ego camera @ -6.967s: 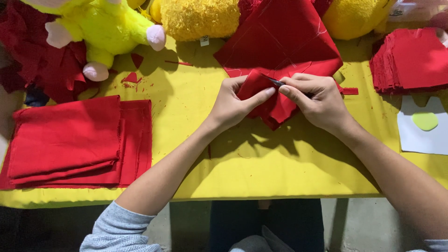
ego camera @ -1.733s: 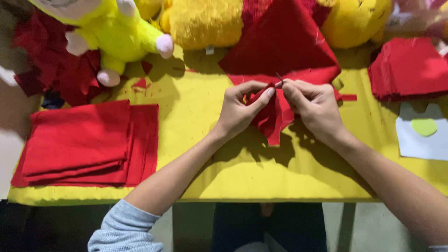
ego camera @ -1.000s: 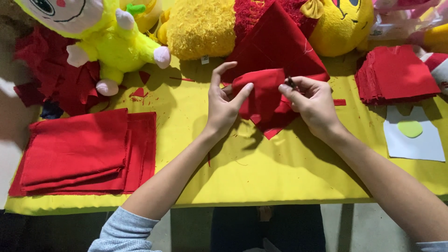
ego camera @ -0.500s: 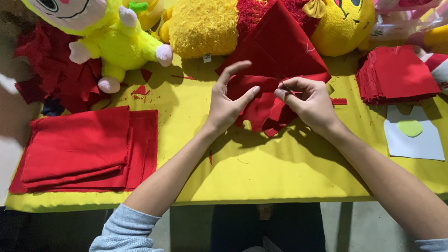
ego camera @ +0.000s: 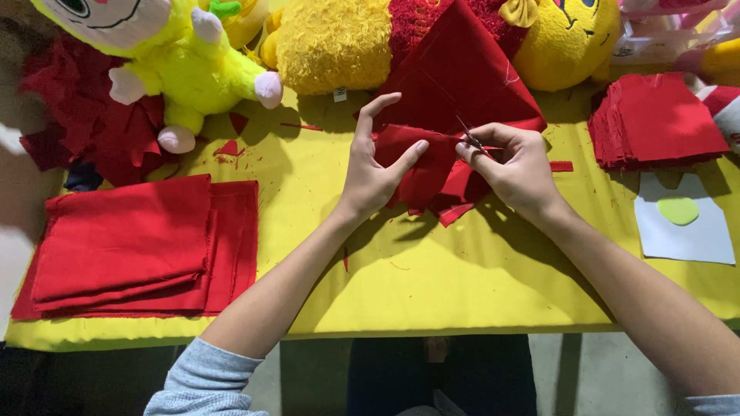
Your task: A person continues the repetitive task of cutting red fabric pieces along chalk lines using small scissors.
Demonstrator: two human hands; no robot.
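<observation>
At the upper centre of the frame, on the yellow tabletop (ego camera: 432,277), lies a bunched red cloth piece (ego camera: 432,173), its long axis running from upper left to lower right. The left hand (ego camera: 374,166) holds its left edge, fingers spread and thumb out. The right hand (ego camera: 512,169) pinches small scissors (ego camera: 472,140), blades pointing to the upper left. A red cloth stack (ego camera: 659,119) sits at the upper right, folded red fabric (ego camera: 139,246) at the left.

Folded cloth (ego camera: 135,246) left, square stack (ego camera: 659,119) right, plush toys (ego camera: 331,42) behind
</observation>
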